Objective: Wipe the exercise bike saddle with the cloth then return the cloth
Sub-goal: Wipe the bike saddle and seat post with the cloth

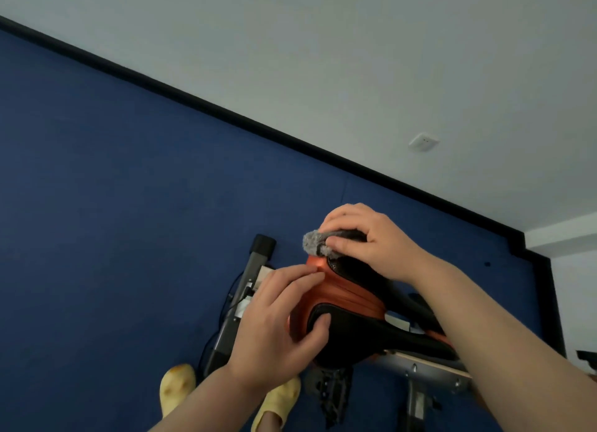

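The exercise bike saddle (352, 302) is black with orange sides and sits at lower centre, its wide back end pointing up-left. My right hand (368, 237) presses a bunched grey fluffy cloth (318, 242) onto the saddle's far back edge, fingers curled over the cloth. My left hand (281, 328) rests on the saddle's near left side, fingers spread along the orange flank and thumb on the black top. Part of the saddle's top is hidden under both hands.
The bike's grey frame (420, 363) and rear stabiliser bar (240, 299) stand on blue carpet (113, 205). My feet in yellow slippers (177, 386) are beside the stabiliser. A white wall with a socket (423, 141) and black skirting runs behind.
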Demonstrator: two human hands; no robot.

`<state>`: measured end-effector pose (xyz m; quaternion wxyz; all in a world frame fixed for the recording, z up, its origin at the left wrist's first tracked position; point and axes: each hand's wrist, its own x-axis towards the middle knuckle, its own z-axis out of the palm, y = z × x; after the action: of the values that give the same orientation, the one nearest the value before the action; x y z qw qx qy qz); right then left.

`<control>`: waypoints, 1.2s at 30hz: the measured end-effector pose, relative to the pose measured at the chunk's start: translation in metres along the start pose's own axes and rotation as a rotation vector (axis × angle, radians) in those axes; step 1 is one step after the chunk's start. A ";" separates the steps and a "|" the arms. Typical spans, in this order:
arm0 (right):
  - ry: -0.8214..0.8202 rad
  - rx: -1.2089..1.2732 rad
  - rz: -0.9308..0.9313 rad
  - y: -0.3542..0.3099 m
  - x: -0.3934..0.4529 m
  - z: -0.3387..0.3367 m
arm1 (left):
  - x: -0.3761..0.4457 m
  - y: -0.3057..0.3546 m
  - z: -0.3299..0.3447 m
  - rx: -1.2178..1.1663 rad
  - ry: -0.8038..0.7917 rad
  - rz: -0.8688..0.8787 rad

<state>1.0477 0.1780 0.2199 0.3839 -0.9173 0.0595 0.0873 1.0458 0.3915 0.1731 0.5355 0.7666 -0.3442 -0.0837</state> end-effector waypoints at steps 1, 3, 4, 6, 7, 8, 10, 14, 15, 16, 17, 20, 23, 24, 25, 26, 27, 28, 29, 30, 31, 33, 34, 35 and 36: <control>0.041 0.041 0.036 0.003 -0.001 -0.001 | 0.001 0.001 -0.001 0.005 -0.001 -0.002; 0.087 0.052 0.041 0.003 -0.005 0.005 | 0.004 0.001 -0.002 0.002 0.008 -0.012; 0.095 0.035 0.020 0.001 -0.008 0.010 | 0.005 0.001 -0.002 -0.004 0.018 -0.020; 0.099 0.017 -0.006 -0.001 -0.012 0.014 | 0.006 0.002 -0.001 -0.011 0.041 -0.039; 0.101 0.036 0.002 0.000 -0.013 0.013 | 0.007 0.002 0.001 -0.011 0.048 -0.046; 0.108 0.060 0.015 0.002 -0.014 0.011 | 0.009 0.004 0.002 -0.010 0.051 -0.050; 0.151 0.091 0.046 0.007 -0.016 0.008 | 0.013 0.009 0.006 0.009 0.055 -0.047; 0.239 0.109 0.082 0.016 -0.027 0.011 | 0.024 0.018 0.010 0.085 0.045 -0.033; 0.246 0.111 0.095 0.018 -0.029 0.010 | 0.026 0.019 0.010 0.107 0.031 -0.032; 0.253 0.123 0.115 0.022 -0.032 0.009 | 0.028 0.020 0.010 0.127 0.015 -0.030; 0.259 0.139 0.137 0.025 -0.036 0.006 | 0.030 0.022 0.010 0.145 -0.002 -0.029; 0.276 0.164 0.179 0.033 -0.046 0.002 | 0.034 0.025 0.012 0.197 -0.053 -0.019; 0.282 0.191 0.186 0.033 -0.041 0.003 | 0.038 0.028 0.016 0.237 -0.070 -0.018; 0.264 0.212 0.187 0.031 -0.036 0.004 | 0.039 0.029 0.017 0.243 -0.069 -0.019; 0.237 0.232 0.185 0.029 -0.031 0.005 | 0.040 0.030 0.019 0.248 -0.068 -0.019; 0.211 0.240 0.183 0.028 -0.027 0.006 | 0.041 0.031 0.021 0.254 -0.068 -0.019; 0.190 0.237 0.182 0.029 -0.027 0.004 | 0.042 0.032 0.022 0.260 -0.068 -0.018; 0.181 0.231 0.187 0.031 -0.030 0.003 | 0.042 0.033 0.023 0.268 -0.070 -0.015; 0.182 0.225 0.199 0.035 -0.037 0.000 | 0.042 0.034 0.024 0.274 -0.075 -0.010; 0.183 0.219 0.216 0.041 -0.046 -0.003 | 0.042 0.035 0.025 0.280 -0.084 -0.001; 0.179 0.215 0.234 0.048 -0.056 -0.005 | 0.042 0.036 0.025 0.289 -0.098 0.016; 0.152 0.224 0.261 0.056 -0.071 -0.008 | 0.042 0.037 0.027 0.319 -0.149 0.076; 0.146 0.224 0.263 0.058 -0.074 -0.007 | 0.042 0.037 0.028 0.341 -0.178 0.114; 0.154 0.219 0.256 0.057 -0.074 -0.005 | 0.042 0.037 0.029 0.361 -0.202 0.148; 0.171 0.219 0.248 0.056 -0.072 -0.002 | 0.042 0.036 0.030 0.376 -0.222 0.175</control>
<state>0.9680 0.1408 0.1969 0.4611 -0.8598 0.2138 0.0485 1.0466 0.3361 0.2025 0.3476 0.8063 -0.4755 -0.0552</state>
